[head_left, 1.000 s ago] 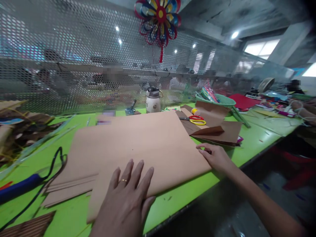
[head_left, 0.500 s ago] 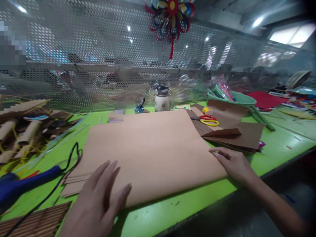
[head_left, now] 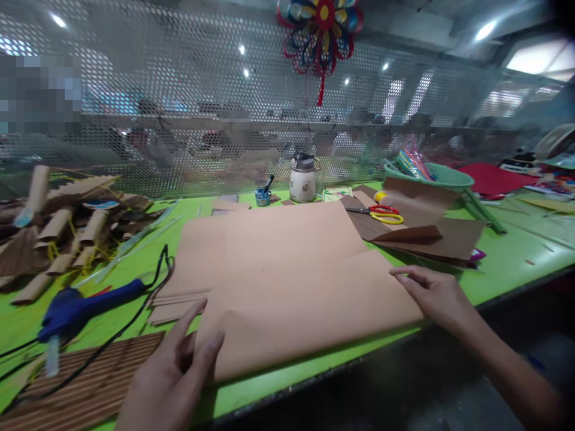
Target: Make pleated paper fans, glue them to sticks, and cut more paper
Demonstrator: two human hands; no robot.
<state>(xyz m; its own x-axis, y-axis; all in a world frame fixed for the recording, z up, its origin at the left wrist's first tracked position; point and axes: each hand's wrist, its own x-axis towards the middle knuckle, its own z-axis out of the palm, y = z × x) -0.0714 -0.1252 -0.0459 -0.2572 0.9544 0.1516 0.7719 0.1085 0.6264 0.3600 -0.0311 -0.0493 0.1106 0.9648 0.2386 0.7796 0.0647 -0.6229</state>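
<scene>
One brown paper sheet (head_left: 291, 281) lay on our green table (head_left: 521, 251) | our right hand (head_left: 442, 302) pinched its right edge | we held our left hand (head_left: 164, 380), thumb spread wide, at its left edge

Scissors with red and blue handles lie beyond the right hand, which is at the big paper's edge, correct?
Not quite: the head view shows scissors with red and yellow handles. They lie beyond the right hand, which is at the edge of the big paper.
</scene>
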